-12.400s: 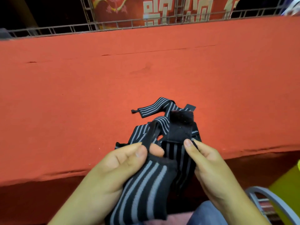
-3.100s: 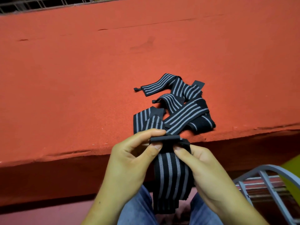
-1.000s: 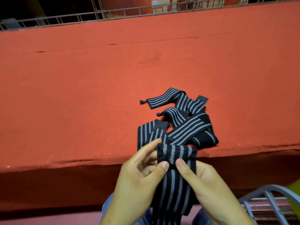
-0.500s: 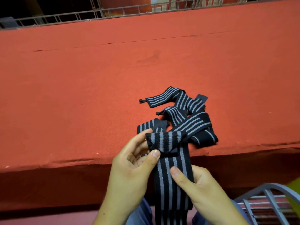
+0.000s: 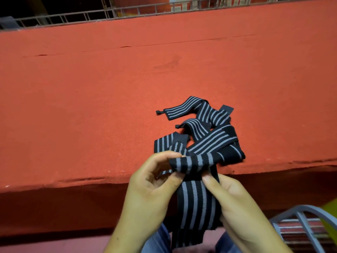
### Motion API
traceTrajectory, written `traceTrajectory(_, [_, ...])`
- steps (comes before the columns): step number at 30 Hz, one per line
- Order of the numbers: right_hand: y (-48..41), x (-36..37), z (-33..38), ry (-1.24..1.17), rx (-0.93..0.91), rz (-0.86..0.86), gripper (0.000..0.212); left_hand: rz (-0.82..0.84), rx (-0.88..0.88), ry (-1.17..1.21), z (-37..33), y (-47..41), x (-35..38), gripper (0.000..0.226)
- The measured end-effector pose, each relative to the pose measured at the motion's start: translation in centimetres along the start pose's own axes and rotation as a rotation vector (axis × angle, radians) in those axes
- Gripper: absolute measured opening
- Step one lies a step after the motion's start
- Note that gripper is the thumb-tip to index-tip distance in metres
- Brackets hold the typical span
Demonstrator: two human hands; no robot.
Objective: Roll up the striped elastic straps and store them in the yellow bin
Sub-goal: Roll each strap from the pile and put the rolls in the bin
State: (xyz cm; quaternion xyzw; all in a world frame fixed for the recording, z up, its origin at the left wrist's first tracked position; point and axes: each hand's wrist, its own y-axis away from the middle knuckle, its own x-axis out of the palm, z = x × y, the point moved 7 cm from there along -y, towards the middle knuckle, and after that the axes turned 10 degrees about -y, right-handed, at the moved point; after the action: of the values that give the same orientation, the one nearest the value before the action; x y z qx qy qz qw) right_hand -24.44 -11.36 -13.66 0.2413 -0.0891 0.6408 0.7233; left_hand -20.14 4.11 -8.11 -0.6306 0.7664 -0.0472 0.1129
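Your left hand (image 5: 151, 189) pinches the rolled top end of one striped strap (image 5: 195, 198) between thumb and forefinger, low centre of frame. Your right hand (image 5: 237, 207) grips the same strap just below the roll, thumb on its front. The flat length hangs down between your wrists. The other straps (image 5: 206, 130) lie heaped on the red table (image 5: 91, 106) near its front edge, just above your hands. A sliver of the yellow bin (image 5: 332, 207) shows at lower right, beside a grey metal frame (image 5: 300, 207).

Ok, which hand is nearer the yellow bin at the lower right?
Right. The right hand holds the strap left of the bin, a grey frame between them; the left hand holds it farther left, across the strap.
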Motion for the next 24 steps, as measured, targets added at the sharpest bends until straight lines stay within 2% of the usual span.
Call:
traceTrajectory(3, [0.2, 0.5, 0.0, -0.134, 0.037, 0.005, 0.034, -0.005, 0.026, -0.014, -0.1, 0.0, -0.1, 0.030])
traceTrajectory(5, [0.4, 0.4, 0.0, -0.188, 0.055, -0.007, 0.041, -0.002, 0.034, -0.045, 0.1, 0.1, -0.3, 0.031])
traceTrajectory(9, [0.4, 0.6, -0.2, -0.200, 0.067, 0.091, 0.088, 0.006, 0.061, -0.122, 0.0, 0.1, -0.7, 0.033])
traceTrajectory(10, [0.5, 0.8, 0.0, -0.160, 0.038, 0.120, 0.091, 0.007, 0.075, -0.131, -0.2, 0.1, -0.7, 0.029])
traceTrajectory(13, [0.6, 1.3, 0.5, -0.027, -0.004, 0.150, 0.074, 0.006, 0.109, -0.202, -0.4, 0.2, -0.8, 0.033])
traceTrajectory(15, [0.5, 1.1, 0.4, 0.015, 0.015, 0.110, 0.053, 0.008, 0.100, -0.262, -0.1, 0.2, -0.8, 0.050])
traceTrajectory(17, [0.5, 1.1, 0.5, 0.048, 0.026, 0.079, 0.030, 0.020, 0.073, -0.282, 0.3, 0.3, -0.7, 0.058])
traceTrajectory(20, [0.5, 0.6, 0.3, 0.049, 0.026, 0.047, 0.028, 0.024, 0.014, -0.296, 0.7, 0.4, -1.0, 0.049])
traceTrajectory(24, [0.3, 0.3, 0.2, 0.060, -0.018, 0.044, 0.029, 0.097, -0.171, -0.206, 1.5, 0.8, -0.5, 0.023])
